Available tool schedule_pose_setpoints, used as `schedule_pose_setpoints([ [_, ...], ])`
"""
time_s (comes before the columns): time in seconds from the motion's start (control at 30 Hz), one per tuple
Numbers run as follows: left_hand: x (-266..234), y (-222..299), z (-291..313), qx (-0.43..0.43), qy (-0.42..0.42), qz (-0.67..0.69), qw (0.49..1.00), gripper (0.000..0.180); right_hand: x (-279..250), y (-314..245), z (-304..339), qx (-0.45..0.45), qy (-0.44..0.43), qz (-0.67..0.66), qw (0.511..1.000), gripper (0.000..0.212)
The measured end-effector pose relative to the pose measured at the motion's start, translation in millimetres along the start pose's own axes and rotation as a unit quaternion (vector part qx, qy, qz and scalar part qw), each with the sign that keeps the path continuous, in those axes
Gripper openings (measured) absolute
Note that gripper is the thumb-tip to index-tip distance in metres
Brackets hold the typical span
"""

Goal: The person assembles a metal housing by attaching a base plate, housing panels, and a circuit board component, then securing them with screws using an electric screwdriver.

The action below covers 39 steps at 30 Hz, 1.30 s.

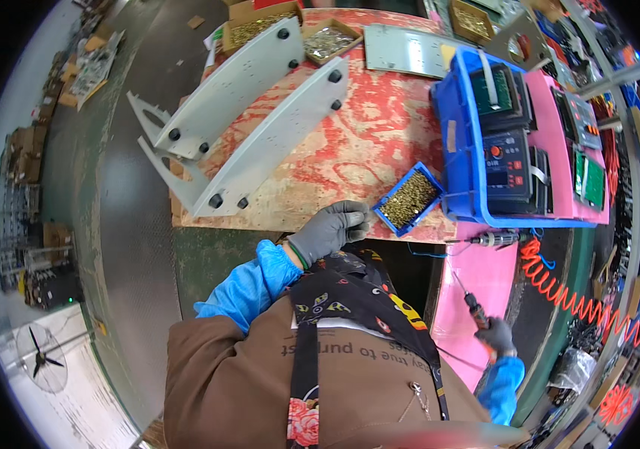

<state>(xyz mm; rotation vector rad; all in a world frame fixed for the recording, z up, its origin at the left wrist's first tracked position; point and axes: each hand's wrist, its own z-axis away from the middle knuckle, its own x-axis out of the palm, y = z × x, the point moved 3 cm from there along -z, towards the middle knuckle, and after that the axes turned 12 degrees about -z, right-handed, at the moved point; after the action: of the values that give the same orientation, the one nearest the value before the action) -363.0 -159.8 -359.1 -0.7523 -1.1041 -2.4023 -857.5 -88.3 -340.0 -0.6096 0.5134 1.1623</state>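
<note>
Gloved hands at a screw bench, one by the little blue tray, one holding a driver.

The left hand (329, 230), in a grey glove, is curled loosely at the near edge of the red-patterned bench top (357, 142); can't tell if it's pinching anything. Just right of it sits a small blue tray of brassy screws (408, 200), tilted cornerwise at the bench edge. The right hand (497, 334) hangs low and well apart, closed round a slim screwdriver (474, 308) over a pink sheet (477, 277). Past the tray, a big blue crate (461, 142) holds dark meter-like units with small screens. Ahead-left of the left hand lie two long grey metal plates (260, 127) with black knobs, and beyond those, open cardboard boxes of screws (260, 26). There's bare bench between the plates and the tray. An orange coiled cord (567, 295) runs right of the driver.
</note>
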Motion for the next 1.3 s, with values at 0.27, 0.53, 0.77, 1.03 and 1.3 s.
schedule_pose_setpoints([
  [0.27, -10, -1, -2, 0.001, -0.059, 0.0, 0.998, 0.025, -2, -188, 93, -0.107, -0.166, -0.522, 0.83, 0.055],
  [0.53, -20, 61, 33, 0.088, 0.035, -0.039, 0.995, 0.034, 17, -315, 44, -0.199, -0.313, -0.616, 0.695, 0.063],
  [0.77, -33, 126, 57, 0.213, 0.059, -0.1, 0.97, 0.038, -2, -394, 53, -0.209, -0.33, -0.493, 0.777, 0.06],
  [1.03, -54, 159, 84, 0.232, 0.124, -0.1, 0.959, 0.035, 3, -427, 57, -0.267, -0.245, -0.392, 0.845, 0.059],
  [1.3, -65, 193, 91, 0.259, 0.082, -0.248, 0.93, 0.026, -3, -445, 79, -0.349, -0.051, -0.264, 0.898, 0.05],
])
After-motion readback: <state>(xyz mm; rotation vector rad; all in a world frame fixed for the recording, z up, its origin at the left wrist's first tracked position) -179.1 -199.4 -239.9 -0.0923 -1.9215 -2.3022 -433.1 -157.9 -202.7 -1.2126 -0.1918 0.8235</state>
